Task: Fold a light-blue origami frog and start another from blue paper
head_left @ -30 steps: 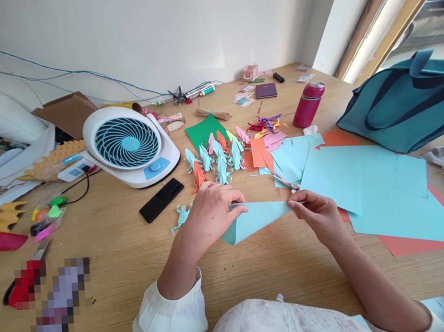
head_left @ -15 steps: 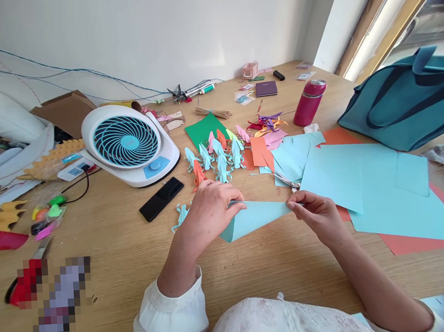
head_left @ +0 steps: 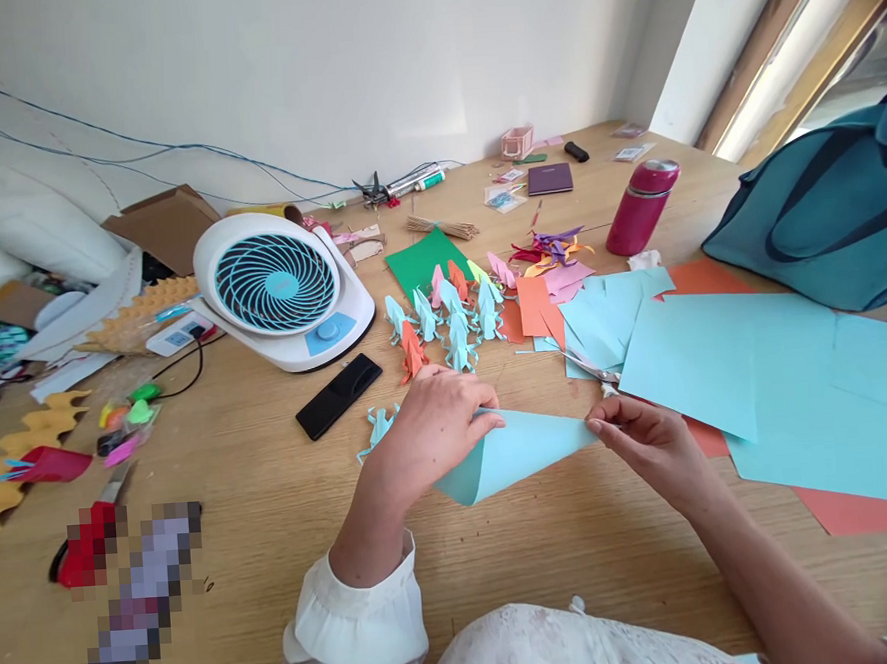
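Note:
Between my hands is a sheet of light blue paper [head_left: 530, 449], bent over on itself, its lower left corner curling. My left hand [head_left: 438, 422] pinches its upper left edge between thumb and fingers, partly hiding that end. At the pointed right end, my right hand [head_left: 641, 440] grips the corner with thumb and fingertips. Beyond the left hand stand several folded light blue paper figures [head_left: 457, 341], with an orange folded figure [head_left: 413, 351] in front. Another light blue folded figure [head_left: 376, 428] lies partly behind my left wrist.
A white fan [head_left: 280, 292] and a black phone [head_left: 339, 395] are on the left. Scissors [head_left: 592, 365] lie by cut blue paper [head_left: 608, 312]. Large blue sheets [head_left: 802, 420], a magenta bottle [head_left: 642, 208] and a teal bag [head_left: 819, 209] occupy the right. Red-handled scissors [head_left: 88, 544] lie far left.
The view has shifted slightly, so most things appear farther right. The light blue paper's lower left fold shows a wider curl. Both hands keep their hold on it.

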A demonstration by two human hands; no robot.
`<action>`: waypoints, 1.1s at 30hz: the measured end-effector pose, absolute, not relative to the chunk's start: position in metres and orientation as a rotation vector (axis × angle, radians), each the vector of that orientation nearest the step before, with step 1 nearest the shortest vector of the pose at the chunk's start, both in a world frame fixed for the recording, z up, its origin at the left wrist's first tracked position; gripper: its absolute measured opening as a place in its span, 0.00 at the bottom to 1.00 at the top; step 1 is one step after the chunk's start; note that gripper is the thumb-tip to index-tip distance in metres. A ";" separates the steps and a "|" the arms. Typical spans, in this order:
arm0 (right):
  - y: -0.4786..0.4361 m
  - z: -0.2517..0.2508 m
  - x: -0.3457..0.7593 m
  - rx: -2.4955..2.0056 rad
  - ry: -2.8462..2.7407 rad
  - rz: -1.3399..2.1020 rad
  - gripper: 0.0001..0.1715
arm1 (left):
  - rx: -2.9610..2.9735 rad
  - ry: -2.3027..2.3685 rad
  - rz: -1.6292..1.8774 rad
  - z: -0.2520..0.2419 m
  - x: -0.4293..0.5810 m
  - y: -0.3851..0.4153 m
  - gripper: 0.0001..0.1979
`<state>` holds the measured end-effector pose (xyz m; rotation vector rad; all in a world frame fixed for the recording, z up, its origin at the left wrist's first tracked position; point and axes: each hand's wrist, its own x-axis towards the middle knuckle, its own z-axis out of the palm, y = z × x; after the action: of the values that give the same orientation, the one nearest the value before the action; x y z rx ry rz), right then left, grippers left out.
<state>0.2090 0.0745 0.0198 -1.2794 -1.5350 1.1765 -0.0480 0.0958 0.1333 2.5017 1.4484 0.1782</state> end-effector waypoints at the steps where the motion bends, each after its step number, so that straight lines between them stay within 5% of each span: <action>1: 0.074 0.020 0.209 -1.286 -1.551 1.171 0.16 | 2.512 1.435 0.171 0.133 -0.048 0.096 0.07; 33: 0.049 0.008 0.207 -1.734 -2.230 0.502 0.07 | 2.472 1.332 -0.248 0.045 -0.013 0.135 0.04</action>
<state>0.2073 0.0494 0.0077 -1.7344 -2.2303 0.5015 -0.0127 0.1352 0.0451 2.4719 1.3320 -0.2478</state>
